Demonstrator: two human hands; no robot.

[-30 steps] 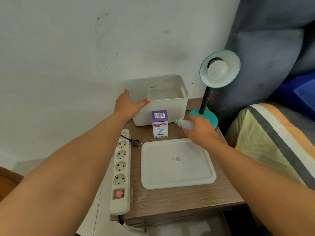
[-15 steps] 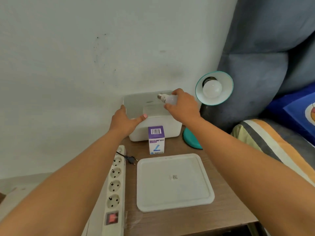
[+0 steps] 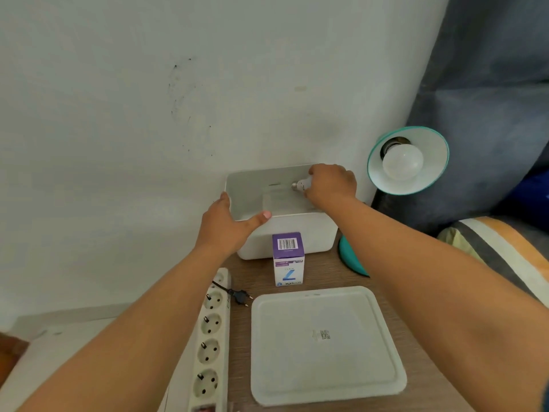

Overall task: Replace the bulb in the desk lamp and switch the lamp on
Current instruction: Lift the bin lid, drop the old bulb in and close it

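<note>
Over the bin (image 3: 312, 233), loose bulb (image 3: 303, 184) horizontal, cap leftward, in grip of right fingers (image 3: 316, 171); left fingers (image 3: 224, 200) around bin rim.

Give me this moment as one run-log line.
left hand: grips bin rim | right hand: holds loose bulb over bin | lamp: lamp bulb in socket | plug: out, on table by strip

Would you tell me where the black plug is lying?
The plug lies on the table, between the power strip and the white lid, below the bulb box.
</note>
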